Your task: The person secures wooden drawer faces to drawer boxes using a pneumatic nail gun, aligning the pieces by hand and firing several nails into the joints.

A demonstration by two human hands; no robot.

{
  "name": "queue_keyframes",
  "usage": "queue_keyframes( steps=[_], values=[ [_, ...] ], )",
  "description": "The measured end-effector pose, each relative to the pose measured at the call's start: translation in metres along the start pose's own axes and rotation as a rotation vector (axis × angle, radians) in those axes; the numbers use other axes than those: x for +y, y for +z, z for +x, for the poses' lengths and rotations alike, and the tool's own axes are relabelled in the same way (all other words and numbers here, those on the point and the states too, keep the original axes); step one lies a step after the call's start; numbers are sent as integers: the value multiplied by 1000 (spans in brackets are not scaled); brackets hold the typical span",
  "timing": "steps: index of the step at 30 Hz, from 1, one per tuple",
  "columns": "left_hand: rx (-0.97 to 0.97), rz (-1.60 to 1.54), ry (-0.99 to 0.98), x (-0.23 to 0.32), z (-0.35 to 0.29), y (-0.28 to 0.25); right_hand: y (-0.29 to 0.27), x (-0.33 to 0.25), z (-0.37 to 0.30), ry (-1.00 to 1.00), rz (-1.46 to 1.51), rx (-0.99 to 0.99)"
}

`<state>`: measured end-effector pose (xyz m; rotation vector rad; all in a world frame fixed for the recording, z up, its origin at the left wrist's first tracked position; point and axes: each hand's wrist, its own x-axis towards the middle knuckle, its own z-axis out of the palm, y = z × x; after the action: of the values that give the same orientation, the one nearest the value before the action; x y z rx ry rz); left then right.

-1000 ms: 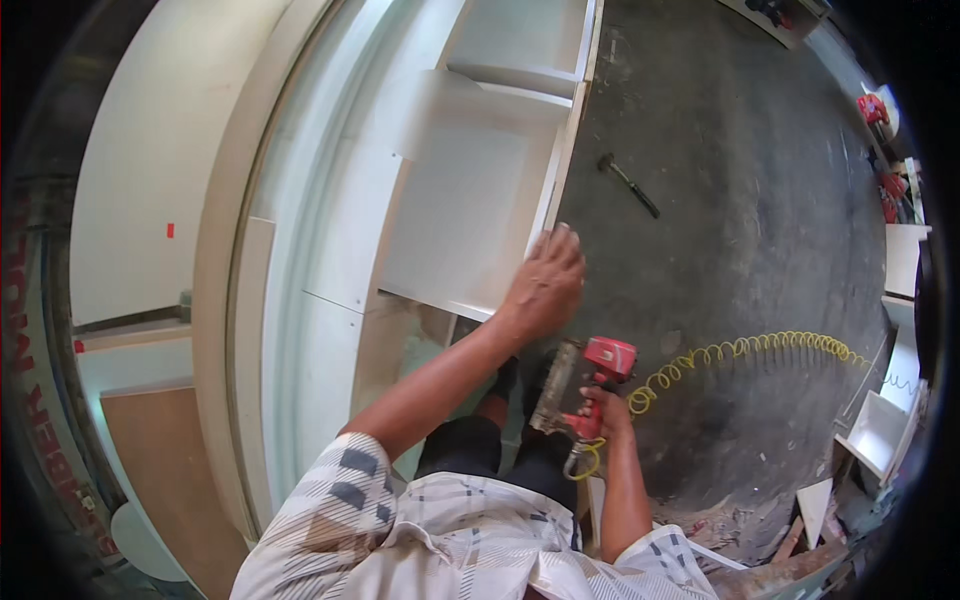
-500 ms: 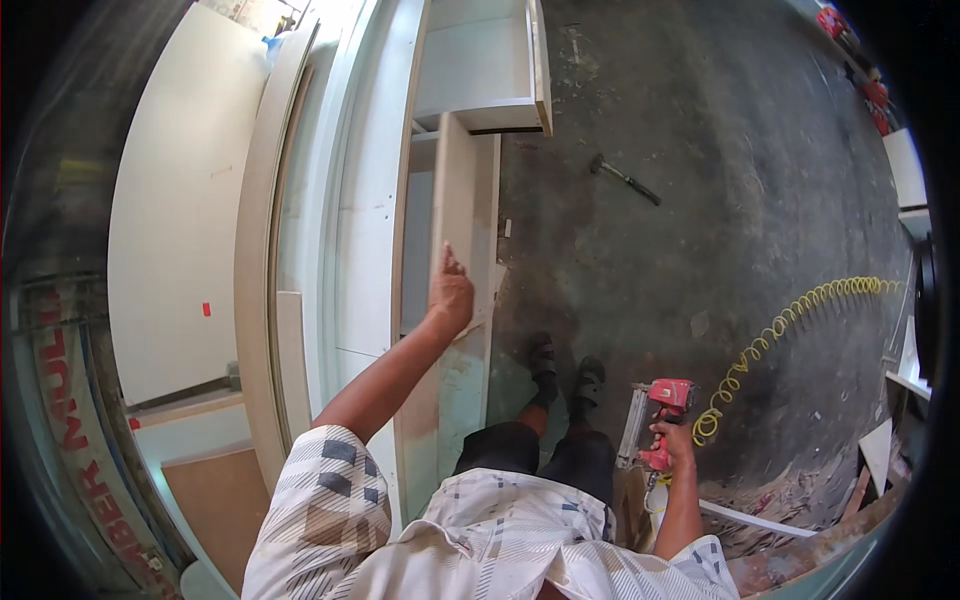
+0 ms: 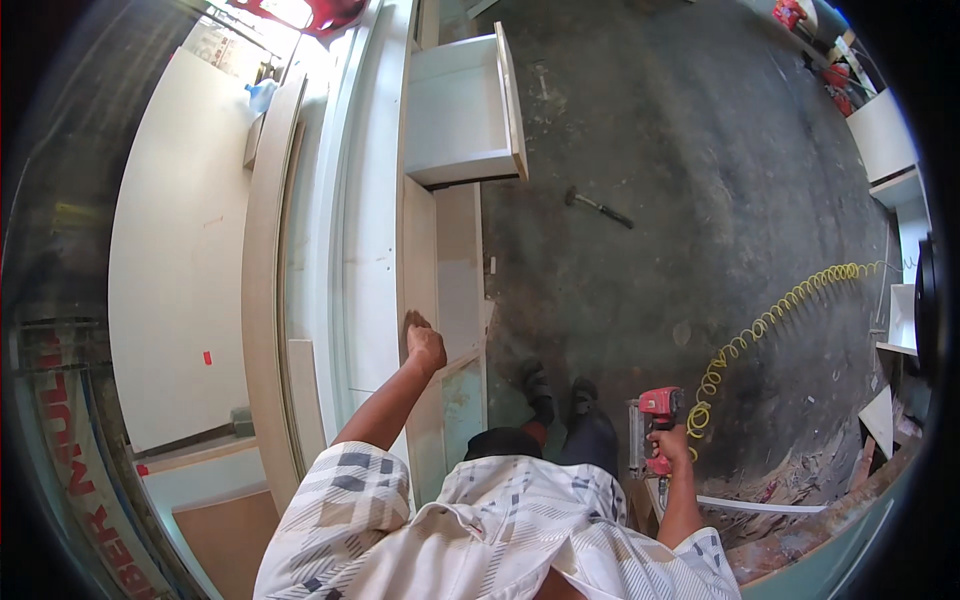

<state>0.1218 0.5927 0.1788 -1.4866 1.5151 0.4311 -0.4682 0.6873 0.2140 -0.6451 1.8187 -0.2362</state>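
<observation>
Left hand [image 3: 427, 347] extends forward at one panel [image 3: 420, 255], finger closure indeterminable; right hand [image 3: 670, 443] clamps one nail gun [image 3: 660, 403]; one hammer [image 3: 602, 208] lies apart.

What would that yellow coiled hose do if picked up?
The yellow coiled hose would probably flop and spring, judging by its stretched loops. It looks light, being thin tubing. Lifting might tug the red nail gun in the right hand, which it runs toward.

A woodworking workshop, shown by the nail gun [image 3: 660, 404], coiled hose [image 3: 758, 328], hammer [image 3: 600, 207] and panels [image 3: 180, 260].
</observation>
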Motion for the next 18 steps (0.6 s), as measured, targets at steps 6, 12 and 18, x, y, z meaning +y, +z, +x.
queue_keyframes(
  steps=[6,12,18],
  values=[
    [351,-574,85,-15,19,-57,18,19,-4,24,44,191],
    [1062,-366,131,-24,55,-186,22,28,24,118,226,236],
    [652,116,111,-26,111,-350,-68,-41,102,320,143,252]
  ],
)
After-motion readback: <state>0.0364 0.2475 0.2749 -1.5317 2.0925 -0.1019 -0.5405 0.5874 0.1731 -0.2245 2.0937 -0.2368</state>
